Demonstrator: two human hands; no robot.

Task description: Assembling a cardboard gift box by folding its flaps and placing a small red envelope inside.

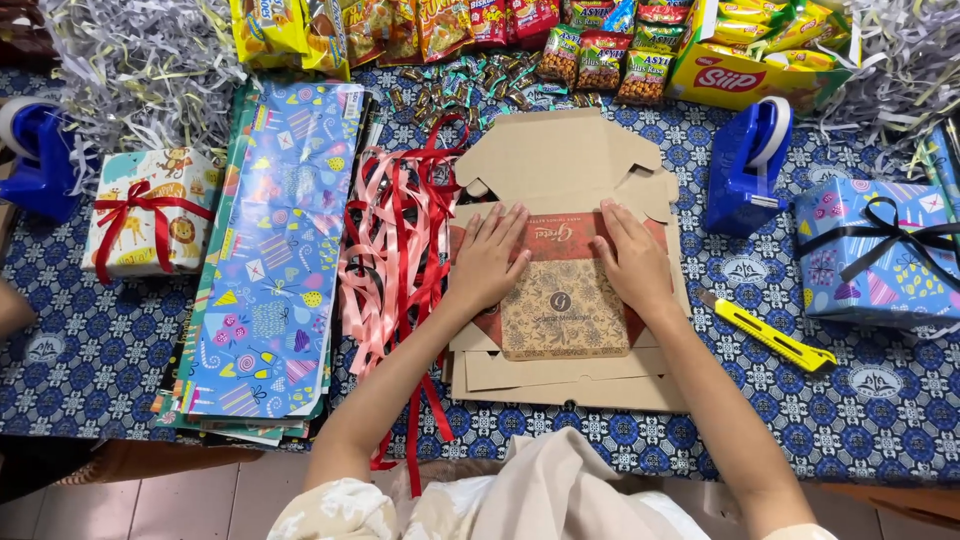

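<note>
A flat, unfolded cardboard box [565,160] lies on a stack of more flat box blanks in the middle of the table. Its printed red and tan panel [562,300] faces up. My left hand [487,258] rests flat on the left side of that panel, fingers apart. On the panel's right side lies my right hand [632,260], also flat with fingers together. Neither hand holds anything.
Red and pink ribbons [395,240] and a stack of wrapping paper [275,250] lie to the left. A yellow utility knife [768,334], a blue tape dispenser [745,165] and a wrapped blue gift [880,250] sit right. Snack packets [600,55] and shredded paper [130,60] line the far edge.
</note>
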